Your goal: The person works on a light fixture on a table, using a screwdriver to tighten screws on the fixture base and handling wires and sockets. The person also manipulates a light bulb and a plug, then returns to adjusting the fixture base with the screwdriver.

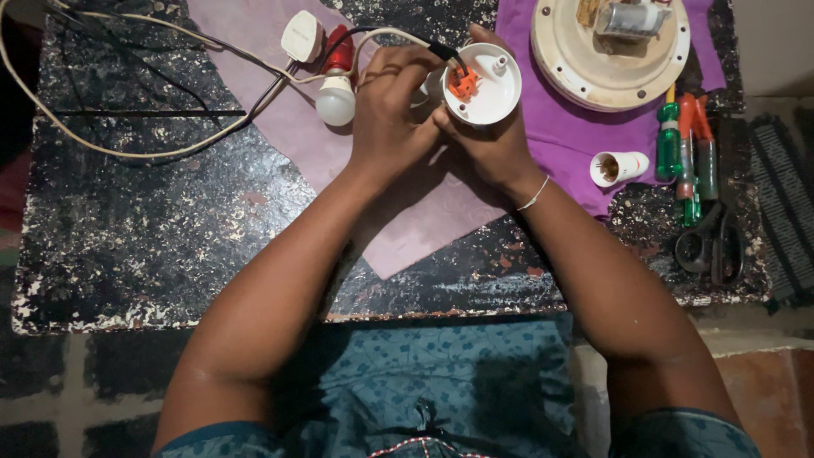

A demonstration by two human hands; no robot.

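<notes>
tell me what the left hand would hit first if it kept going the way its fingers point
Probably nothing new: the left hand points toward the white round fitting and already touches it, near the orange terminal block.

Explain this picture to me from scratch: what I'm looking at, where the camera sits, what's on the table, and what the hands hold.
There is no machine here, just a person working with bare hands. The one picture comes from a camera worn on the person's head, looking down over both arms. The left hand and right hand together hold a round white fitting with an orange part inside, where a dark wire enters. They work over a worn black table with pinkish and purple cloths. On it lie a white bulb, a white plug, a cream round base, a small white lamp holder, screwdrivers and black scissors.
</notes>
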